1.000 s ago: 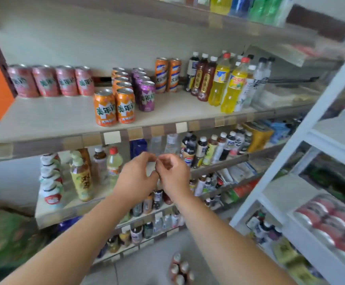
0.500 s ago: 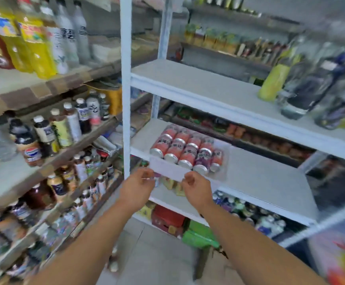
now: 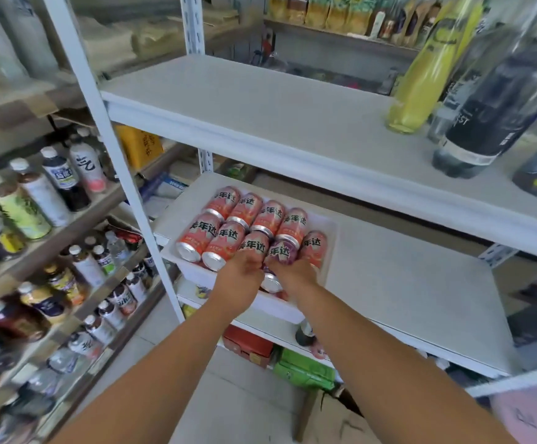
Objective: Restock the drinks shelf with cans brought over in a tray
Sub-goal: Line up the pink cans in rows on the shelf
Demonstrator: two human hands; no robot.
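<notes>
no longer gripping the front rim of the white tray [image 3: 193,272] on the white shelf [image 3: 405,277] but reaching in, left hand [image 3: 239,278] clamped on a pink can [image 3: 254,246] and right hand [image 3: 294,274] on the purple can [image 3: 281,249] beside it; likely lifting cans out.

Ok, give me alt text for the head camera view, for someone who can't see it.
Two bare arms reach into a white tray of cans lying on their sides on a white shelf; the left grip holds a pink can, the right grip a purple can. Bottled drinks fill wooden shelves to the left.
</notes>
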